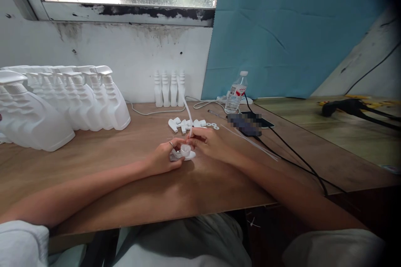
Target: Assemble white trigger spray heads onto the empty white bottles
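Near the middle of the brown table, my left hand (164, 156) wears a ring and is closed round a white plastic piece (185, 150) with a round collar. My right hand (205, 142) pinches the lower end of a thin white tube (188, 111) just above that piece, and the tube curves up and back to the left. The fingertips of both hands nearly meet. Small white plastic parts (174, 124) and a few white rings (213, 125) lie just behind my hands. Whether the tube's lower end touches the piece is hidden by my fingers.
Several large white bottles (109, 100) stand at the left. Several small white bottles (166, 89) stand by the wall. Behind right are a water bottle (233, 96), a phone (247, 124), thin clear strips (260, 147) and black cables (294, 150).
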{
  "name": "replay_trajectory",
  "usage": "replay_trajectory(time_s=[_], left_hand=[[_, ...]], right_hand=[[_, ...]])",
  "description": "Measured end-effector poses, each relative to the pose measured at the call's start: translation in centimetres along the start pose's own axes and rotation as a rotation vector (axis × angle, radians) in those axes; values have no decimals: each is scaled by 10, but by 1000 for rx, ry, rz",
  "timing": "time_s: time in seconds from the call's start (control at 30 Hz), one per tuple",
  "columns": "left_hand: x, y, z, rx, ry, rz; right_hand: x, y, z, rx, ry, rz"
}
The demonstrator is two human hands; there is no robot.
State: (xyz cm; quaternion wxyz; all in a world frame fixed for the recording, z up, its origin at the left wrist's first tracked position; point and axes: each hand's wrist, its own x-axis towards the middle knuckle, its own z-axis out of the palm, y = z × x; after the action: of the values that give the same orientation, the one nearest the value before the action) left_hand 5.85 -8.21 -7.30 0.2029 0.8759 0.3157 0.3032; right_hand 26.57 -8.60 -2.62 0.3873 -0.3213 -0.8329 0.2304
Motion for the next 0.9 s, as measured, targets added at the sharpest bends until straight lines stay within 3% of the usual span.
replay_trajectory(time_s=[0.4,0.57,0.7,0.8,0.9], left_hand=[[-1,-5,-2,-37,5,20],[3,-8,-3,-274,1,-80],[5,-4,-6,-491,-11,-159],[4,0,-9,-585,-82,-163],[6,-5,-10,-633,-140,-106]], right_hand=[[0,8,12,-115,35,-74],[-8,13,8,-201,91,-122],[-14,18,-6,-532,144,-405],[-14,21,-10,-816,-65,-752],[-11,22,-8,-863,-149,-899]])
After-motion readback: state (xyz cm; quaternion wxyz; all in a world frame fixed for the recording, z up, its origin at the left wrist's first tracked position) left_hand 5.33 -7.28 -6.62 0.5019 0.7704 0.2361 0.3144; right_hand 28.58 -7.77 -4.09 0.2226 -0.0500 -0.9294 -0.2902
